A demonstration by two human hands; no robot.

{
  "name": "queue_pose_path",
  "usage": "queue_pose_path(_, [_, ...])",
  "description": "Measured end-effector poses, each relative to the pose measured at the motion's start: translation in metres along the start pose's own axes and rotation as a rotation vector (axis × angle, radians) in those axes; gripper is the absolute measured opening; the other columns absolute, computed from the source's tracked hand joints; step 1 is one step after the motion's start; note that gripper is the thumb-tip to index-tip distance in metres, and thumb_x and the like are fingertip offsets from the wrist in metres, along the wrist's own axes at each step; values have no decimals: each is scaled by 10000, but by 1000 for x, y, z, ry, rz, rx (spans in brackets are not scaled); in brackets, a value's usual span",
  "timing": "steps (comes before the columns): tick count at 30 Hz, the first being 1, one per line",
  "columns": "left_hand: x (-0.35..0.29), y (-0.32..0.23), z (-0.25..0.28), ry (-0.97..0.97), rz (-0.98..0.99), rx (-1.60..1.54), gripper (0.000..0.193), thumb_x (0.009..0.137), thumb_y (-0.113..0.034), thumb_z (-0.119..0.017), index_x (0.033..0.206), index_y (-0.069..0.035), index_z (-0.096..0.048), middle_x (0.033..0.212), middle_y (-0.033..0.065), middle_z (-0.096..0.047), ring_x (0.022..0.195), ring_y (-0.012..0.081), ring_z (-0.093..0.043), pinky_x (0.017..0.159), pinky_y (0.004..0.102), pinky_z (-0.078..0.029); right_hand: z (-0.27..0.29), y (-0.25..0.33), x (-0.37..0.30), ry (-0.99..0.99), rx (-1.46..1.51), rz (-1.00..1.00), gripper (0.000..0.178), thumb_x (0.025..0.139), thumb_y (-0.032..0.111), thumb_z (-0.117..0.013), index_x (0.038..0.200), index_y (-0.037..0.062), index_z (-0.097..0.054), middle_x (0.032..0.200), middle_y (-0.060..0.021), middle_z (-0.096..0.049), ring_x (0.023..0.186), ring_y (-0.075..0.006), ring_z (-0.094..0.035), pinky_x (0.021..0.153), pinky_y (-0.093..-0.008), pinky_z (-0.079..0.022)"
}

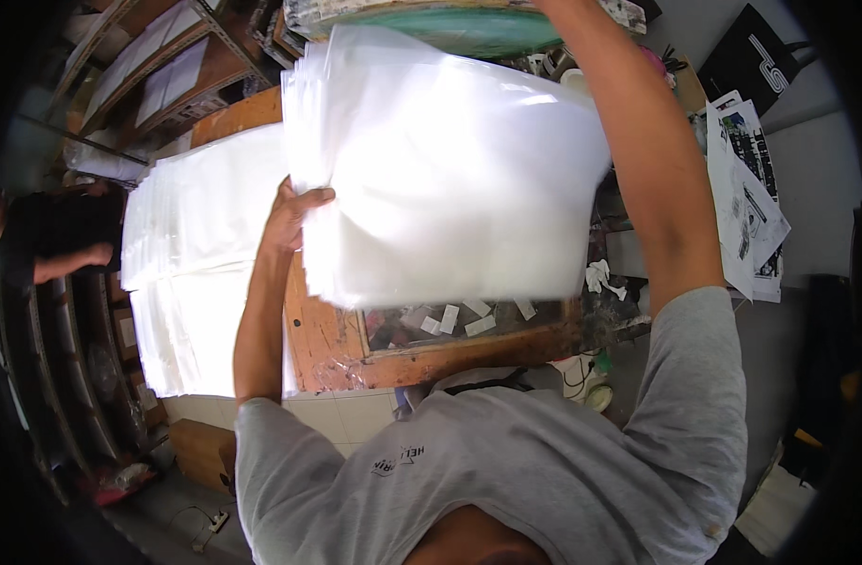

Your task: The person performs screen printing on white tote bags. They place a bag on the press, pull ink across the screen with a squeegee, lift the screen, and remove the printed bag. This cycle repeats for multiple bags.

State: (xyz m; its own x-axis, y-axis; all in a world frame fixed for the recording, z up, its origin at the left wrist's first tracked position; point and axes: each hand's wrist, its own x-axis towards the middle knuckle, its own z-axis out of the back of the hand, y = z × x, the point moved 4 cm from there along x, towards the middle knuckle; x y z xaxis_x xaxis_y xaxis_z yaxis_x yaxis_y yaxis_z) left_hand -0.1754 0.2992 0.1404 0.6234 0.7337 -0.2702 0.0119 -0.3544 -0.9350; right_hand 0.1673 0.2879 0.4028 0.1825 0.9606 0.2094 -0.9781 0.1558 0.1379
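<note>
My left hand grips the left edge of a thick stack of clear plastic sheets, thumb on top and fingers underneath. The sheets fan out in layers along that edge, and glare whitens much of their surface. The stack stands above a wooden table, hiding most of it. My right forearm reaches far forward past the stack's right side. The right hand lies beyond the top edge of the picture, so its fingers do not show. Left of my left forearm lie more piles of clear plastic sheets.
A green-and-white panel spans the far side. Small pale pieces lie in a recess in the tabletop. Metal shelving stands at far left, with another person beside it. Printed papers hang at the right.
</note>
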Motion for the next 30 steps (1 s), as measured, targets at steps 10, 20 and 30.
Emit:
queue_pose_path(10, [80,114,76,-50,230,173,548,770,-104,-794,1244,56,-572,1064,160,-702,913,245,-711,843,393,-607,4,11,-25,40,98,-12,872,936,716,-470,1501,52,-478,1123,-238,-701,1281,-356,-586,1153,-476,-397])
queue_pose_path(20, [99,17,72,-587,-303,1609,767,817,-444,-815,1390,-10,-545,1237,191,-687,1141,368,-633,988,441,-511,3,11,-39,123,120,-161,805,899,765,-550,747,-10,-705,525,-56,-623,525,-151,-631,541,-374,-546])
queue_pose_path(30, [335,94,-53,125,-186,1291,433,898,-453,-697,1201,-144,-701,1192,85,-723,1165,296,-657,1020,414,-502,9,26,-40,165,209,-82,716,951,567,-577,476,42,-474,404,2,-336,383,-132,-351,396,-327,-334])
